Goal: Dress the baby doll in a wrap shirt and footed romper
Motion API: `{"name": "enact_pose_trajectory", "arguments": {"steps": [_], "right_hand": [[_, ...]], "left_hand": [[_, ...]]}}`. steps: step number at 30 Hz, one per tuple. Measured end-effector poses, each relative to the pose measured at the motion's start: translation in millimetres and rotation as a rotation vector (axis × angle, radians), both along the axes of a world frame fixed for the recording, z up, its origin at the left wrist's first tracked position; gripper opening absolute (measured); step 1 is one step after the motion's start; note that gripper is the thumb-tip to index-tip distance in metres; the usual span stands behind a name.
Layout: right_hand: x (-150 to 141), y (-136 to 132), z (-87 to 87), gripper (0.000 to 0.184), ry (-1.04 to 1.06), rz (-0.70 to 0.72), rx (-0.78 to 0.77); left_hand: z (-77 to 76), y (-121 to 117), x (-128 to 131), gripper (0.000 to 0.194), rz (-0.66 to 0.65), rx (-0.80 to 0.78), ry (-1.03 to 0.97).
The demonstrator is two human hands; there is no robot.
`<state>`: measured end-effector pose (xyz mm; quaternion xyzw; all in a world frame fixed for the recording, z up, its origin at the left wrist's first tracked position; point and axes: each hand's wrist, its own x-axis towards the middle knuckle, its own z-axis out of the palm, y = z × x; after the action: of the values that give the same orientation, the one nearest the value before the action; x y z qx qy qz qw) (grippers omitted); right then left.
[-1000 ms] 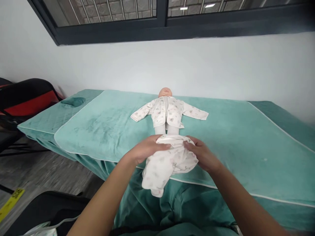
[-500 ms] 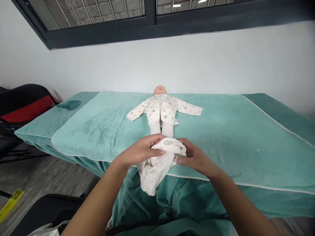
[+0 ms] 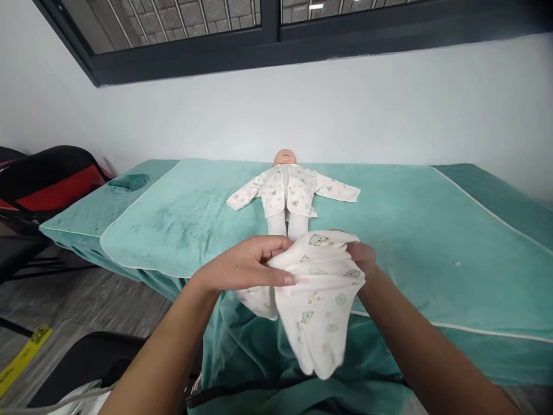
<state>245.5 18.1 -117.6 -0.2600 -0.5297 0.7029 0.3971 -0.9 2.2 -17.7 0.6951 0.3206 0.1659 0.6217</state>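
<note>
A baby doll (image 3: 287, 193) lies on its back on a teal towel (image 3: 397, 230), head toward the wall. It wears a white printed top with the sleeves spread wide, and its white legs point toward me. Both my hands hold a pair of white printed baby trousers (image 3: 317, 294) just in front of the doll's feet. My left hand (image 3: 244, 266) pinches the waistband at the left. Mostly hidden behind the cloth, my right hand (image 3: 362, 253) grips the right side. One trouser leg hangs down over the table's front edge.
The towel covers a long teal padded table (image 3: 73, 216) set against a white wall under a dark-framed window (image 3: 276, 34). A black and red chair (image 3: 47, 178) stands at the left. Grey floor with a yellow strip (image 3: 21, 360) lies below left.
My hands have lifted the bunched trousers off the towel's edge and spread them wider. One trouser leg now hangs lower on the right. The doll has not moved.
</note>
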Motion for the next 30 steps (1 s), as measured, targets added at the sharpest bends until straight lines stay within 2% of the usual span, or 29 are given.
{"name": "enact_pose_trajectory", "arguments": {"steps": [3, 7, 11, 13, 15, 16, 19, 20, 22, 24, 25, 28, 29, 30], "right_hand": [[4.5, 4.1, -1.5, 0.055, -0.087, 0.157, 0.016], [2.7, 2.6, 14.0, 0.048, -0.336, 0.251, 0.128], [-2.8, -7.6, 37.6, 0.059, -0.236, 0.205, 0.17], [-4.8, -13.0, 44.9, 0.05, -0.216, 0.115, 0.173], [-5.8, -17.1, 47.2, 0.037, -0.2, -0.001, 0.168], [-5.9, -18.6, 46.7, 0.036, -0.17, -0.062, 0.159], [-5.4, -20.7, 42.1, 0.052, -0.069, -0.198, 0.083], [-4.7, -20.4, 40.1, 0.055, -0.056, -0.228, 0.042], [-1.8, -18.6, 35.5, 0.056, -0.051, -0.267, -0.025], [2.9, -16.0, 30.0, 0.051, -0.078, -0.201, -0.032], [5.4, -15.0, 26.5, 0.05, -0.11, -0.107, -0.021], [10.4, -16.5, 12.2, 0.053, -0.227, 0.213, -0.037], [10.3, -18.8, 5.7, 0.053, -0.258, 0.237, -0.07], [9.1, -21.8, -1.6, 0.053, -0.285, 0.198, -0.105]], "left_hand": [[-4.7, -2.6, 1.7, 0.027, 0.133, 0.044, -0.085], [-14.8, -7.3, 7.5, 0.028, 0.254, 0.088, -0.139], [-18.7, -13.2, 14.1, 0.026, 0.353, 0.232, 0.025], [-16.0, -15.4, 14.7, 0.025, 0.375, 0.248, 0.06], [-11.1, -15.8, 12.1, 0.027, 0.313, 0.19, 0.051], [-8.4, -15.3, 9.7, 0.03, 0.237, 0.145, 0.055], [-3.2, -11.8, 0.3, 0.032, -0.067, 0.037, 0.14], [-3.1, -10.7, -2.9, 0.03, -0.114, 0.021, 0.155], [-5.7, -9.6, -7.6, 0.028, -0.043, 0.008, 0.1], [-11.8, -10.4, -9.4, 0.033, 0.136, -0.015, -0.032], [-16.1, -11.6, -9.2, 0.036, 0.199, -0.037, -0.087], [-32.9, -17.6, -5.0, 0.042, 0.232, -0.126, -0.139], [-39.4, -19.9, -3.1, 0.043, 0.234, -0.157, -0.14], [-46.1, -22.2, -1.4, 0.044, 0.242, -0.187, -0.141]]}}
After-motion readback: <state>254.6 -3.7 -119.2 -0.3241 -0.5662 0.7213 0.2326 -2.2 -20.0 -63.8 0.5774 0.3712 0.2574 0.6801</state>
